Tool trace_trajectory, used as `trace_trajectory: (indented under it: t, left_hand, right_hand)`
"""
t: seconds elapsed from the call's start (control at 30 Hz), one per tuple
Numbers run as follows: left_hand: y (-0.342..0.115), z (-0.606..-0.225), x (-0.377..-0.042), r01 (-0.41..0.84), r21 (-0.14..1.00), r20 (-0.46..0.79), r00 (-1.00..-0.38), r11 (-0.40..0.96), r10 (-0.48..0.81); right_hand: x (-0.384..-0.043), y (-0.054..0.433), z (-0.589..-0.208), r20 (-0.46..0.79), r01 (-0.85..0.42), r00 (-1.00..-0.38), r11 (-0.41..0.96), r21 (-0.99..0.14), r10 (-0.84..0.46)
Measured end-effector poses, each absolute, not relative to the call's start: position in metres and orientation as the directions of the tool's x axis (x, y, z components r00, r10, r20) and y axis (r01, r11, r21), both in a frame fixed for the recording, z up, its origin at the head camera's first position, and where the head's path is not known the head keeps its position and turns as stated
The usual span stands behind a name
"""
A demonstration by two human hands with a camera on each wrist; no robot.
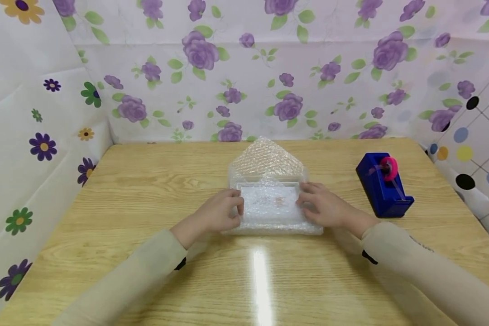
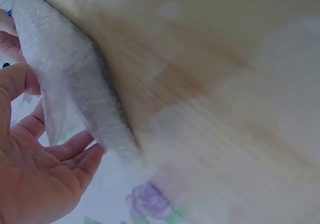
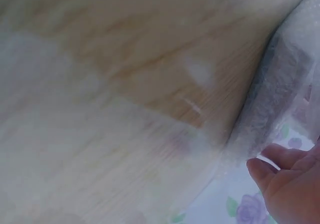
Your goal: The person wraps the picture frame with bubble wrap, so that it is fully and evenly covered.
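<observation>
Head view has a flat bubble-wrap parcel [image 1: 271, 209] lying in the middle of a light wooden table [image 1: 146, 190], with both hands on it. Left hand [image 1: 220, 213] sits at the parcel's left end, fingers curled over the edge and onto the top, so it's holding that side down. Right hand [image 1: 323, 208] does the same on the right end, fingers bent onto the wrap. A triangular flap of bubble wrap [image 1: 267, 158] stands up behind the parcel, pointing toward the far wall, not folded down yet. Something white and flat shows through the wrap, can't really make out what it is.

Left wrist view is blurry, but the parcel [image 2: 70, 74] shows edge-on against the palm and fingers [image 2: 75, 146]. Right wrist view is similar, just fingertips [image 3: 270, 161] next to the wrap [image 3: 280, 84].

Off to the right, well apart from the parcel, there's a blue tape dispenser [image 1: 382, 184] with a pink roll [image 1: 389, 168]. Floral sheets [image 1: 236, 72] cover the walls around the table.
</observation>
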State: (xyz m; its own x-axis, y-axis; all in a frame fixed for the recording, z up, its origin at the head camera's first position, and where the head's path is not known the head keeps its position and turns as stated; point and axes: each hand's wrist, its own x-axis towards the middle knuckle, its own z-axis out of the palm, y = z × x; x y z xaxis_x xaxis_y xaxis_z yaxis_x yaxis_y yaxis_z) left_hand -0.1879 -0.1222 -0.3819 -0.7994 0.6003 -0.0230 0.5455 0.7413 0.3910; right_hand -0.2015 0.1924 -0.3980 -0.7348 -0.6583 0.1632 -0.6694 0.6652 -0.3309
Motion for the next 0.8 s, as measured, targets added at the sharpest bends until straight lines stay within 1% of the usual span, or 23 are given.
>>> trace_trajectory:
  t: [0.1,0.17,0.3,0.37,0.5,0.63,0.73,0.8]
  left_hand:
    - [-0.124,-0.383,-0.185,0.546,0.407,-0.01,-0.799,0.732,0.602]
    - [-0.126,-0.385,-0.182,0.548,0.425,0.025,-0.802,0.72,0.596]
    - [-0.126,-0.39,-0.179,0.509,0.465,0.072,-0.837,0.724,0.542]
    - [-0.125,-0.393,-0.179,0.484,0.474,0.076,-0.855,0.736,0.513]
    - [-0.125,-0.398,-0.18,0.444,0.484,0.054,-0.875,0.754,0.48]
    - [-0.124,-0.401,-0.184,0.382,0.569,-0.005,-0.884,0.729,0.467]
    - [-0.126,-0.4,-0.189,0.326,0.635,-0.065,-0.881,0.7,0.469]
    - [-0.128,-0.399,-0.192,0.304,0.664,-0.094,-0.873,0.684,0.479]
  right_hand:
    - [-0.198,0.191,-0.398,0.18,-0.681,-0.727,0.66,-0.318,-0.663]
    - [-0.196,0.191,-0.398,0.196,-0.682,-0.727,0.655,-0.326,-0.658]
    - [-0.196,0.19,-0.399,0.202,-0.648,-0.755,0.664,-0.374,-0.624]
    - [-0.198,0.189,-0.399,0.194,-0.619,-0.778,0.674,-0.404,-0.598]
    - [-0.204,0.189,-0.399,0.155,-0.554,-0.821,0.699,-0.452,-0.55]
    - [-0.207,0.192,-0.399,0.104,-0.473,-0.861,0.709,-0.523,-0.498]
    - [-0.209,0.192,-0.398,0.091,-0.456,-0.866,0.702,-0.547,-0.492]
    - [-0.211,0.193,-0.397,0.079,-0.459,-0.864,0.712,-0.531,-0.498]
